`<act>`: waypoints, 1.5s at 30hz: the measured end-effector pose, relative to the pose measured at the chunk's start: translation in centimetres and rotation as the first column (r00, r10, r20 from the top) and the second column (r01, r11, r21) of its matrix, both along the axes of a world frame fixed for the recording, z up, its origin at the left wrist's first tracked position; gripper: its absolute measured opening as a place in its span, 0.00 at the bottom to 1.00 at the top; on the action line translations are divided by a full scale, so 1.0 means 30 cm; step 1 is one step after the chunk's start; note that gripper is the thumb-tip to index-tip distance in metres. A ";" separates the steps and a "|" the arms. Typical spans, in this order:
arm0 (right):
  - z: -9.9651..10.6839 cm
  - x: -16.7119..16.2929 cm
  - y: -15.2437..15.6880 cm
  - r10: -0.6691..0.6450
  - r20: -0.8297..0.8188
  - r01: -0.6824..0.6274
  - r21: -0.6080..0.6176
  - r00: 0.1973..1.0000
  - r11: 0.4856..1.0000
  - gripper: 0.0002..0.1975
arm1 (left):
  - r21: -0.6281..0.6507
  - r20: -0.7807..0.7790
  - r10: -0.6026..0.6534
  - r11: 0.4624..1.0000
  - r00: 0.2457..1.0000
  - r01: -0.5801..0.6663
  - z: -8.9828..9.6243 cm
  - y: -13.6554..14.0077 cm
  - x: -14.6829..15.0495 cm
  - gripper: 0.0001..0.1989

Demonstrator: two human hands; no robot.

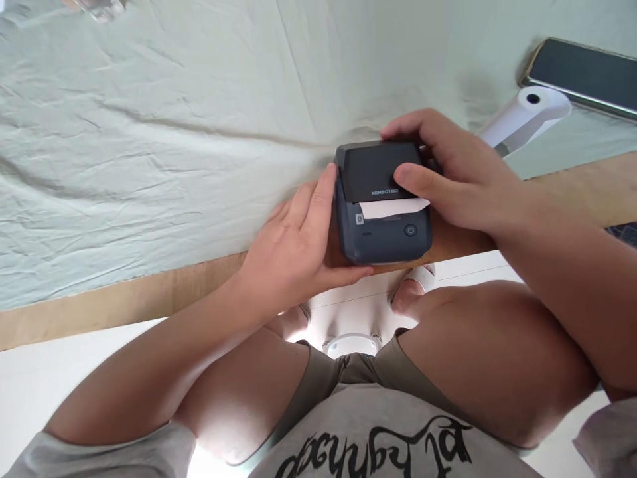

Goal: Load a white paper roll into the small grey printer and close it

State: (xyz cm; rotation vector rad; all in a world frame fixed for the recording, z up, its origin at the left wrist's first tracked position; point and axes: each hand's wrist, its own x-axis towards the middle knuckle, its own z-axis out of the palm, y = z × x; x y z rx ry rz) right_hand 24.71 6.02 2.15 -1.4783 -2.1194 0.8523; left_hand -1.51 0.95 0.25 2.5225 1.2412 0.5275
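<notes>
Your left grip (pixel 293 242) is partly curled around the dark printer (pixel 383 242), fingers along its left side and thumb at its near edge; your right grip (pixel 448 176) is closed on its far right part, thumb pressed on the lid. The printer sits at the near edge of the worktop (pixel 199 287); you cannot tell whether it rests there. A white paper strip (pixel 393 208) sticks out below the lid. Right of your right grip lies a white roll (pixel 520 123), then a phone (pixel 590 74) at the far right. Pale cloth (pixel 199 159) covers most of the worktop.
</notes>
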 end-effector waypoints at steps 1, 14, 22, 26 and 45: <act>0.001 0.002 -0.012 -0.045 0.013 0.045 0.043 0.999 0.998 0.38 | -0.001 -0.010 0.000 1.000 1.000 0.000 0.001 0.000 0.000 0.58; -0.017 0.025 -0.021 0.068 0.135 -0.073 0.032 0.989 0.997 0.55 | 0.082 -0.163 0.047 0.996 0.986 -0.034 0.035 -0.006 0.018 0.55; -0.002 0.026 -0.023 0.050 0.146 -0.048 -0.021 0.988 0.999 0.60 | -0.019 -0.130 0.031 0.999 0.991 -0.034 0.051 -0.016 0.034 0.39; 0.014 0.035 -0.024 0.005 0.116 -0.002 -0.025 0.993 1.000 0.55 | -0.075 -0.064 0.087 0.993 0.994 -0.091 0.050 -0.014 0.014 0.40; 0.111 -0.077 0.003 -0.186 0.002 0.175 0.323 0.983 0.930 0.10 | -0.358 0.455 0.125 0.932 0.882 0.053 -0.003 0.024 -0.058 0.38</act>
